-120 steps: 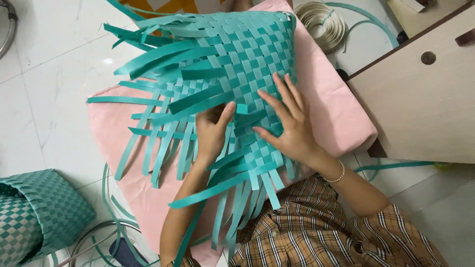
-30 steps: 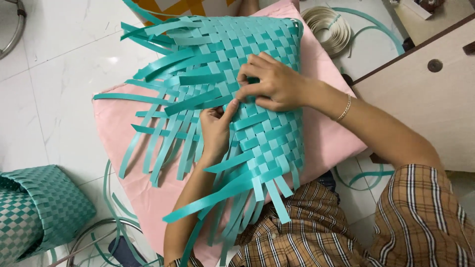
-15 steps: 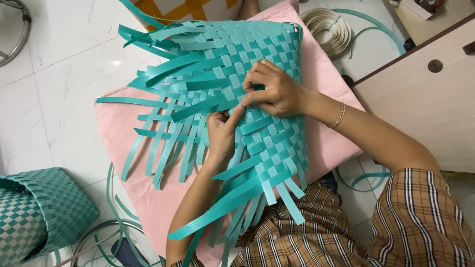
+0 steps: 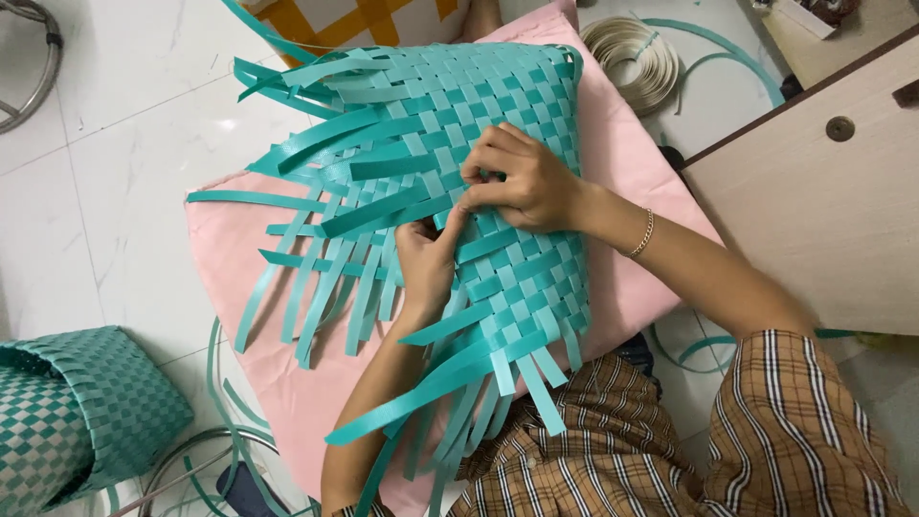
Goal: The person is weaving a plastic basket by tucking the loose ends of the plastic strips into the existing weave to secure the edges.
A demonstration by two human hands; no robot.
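A half-woven teal mat of flat plastic strips (image 4: pixel 498 124) lies on a pink cushion (image 4: pixel 632 163), with loose strip ends fanning out to the left and toward me. My left hand (image 4: pixel 428 263) pinches a strip at the weave's open edge near the middle. Just above it, my right hand (image 4: pixel 522 182), a thin bracelet on its wrist, rests on the woven part with its fingertips pressing on the same strip. The two hands almost touch.
A finished teal and white woven basket (image 4: pixel 72 421) stands at the lower left on the white tiled floor. A coil of pale strip (image 4: pixel 637 57) lies at the top right beside a wooden cabinet (image 4: pixel 823 182). Loose teal strips curl on the floor.
My right hand has come up from the lower weave to the mat's middle. My left hand has shifted slightly, and both now work one strip together.
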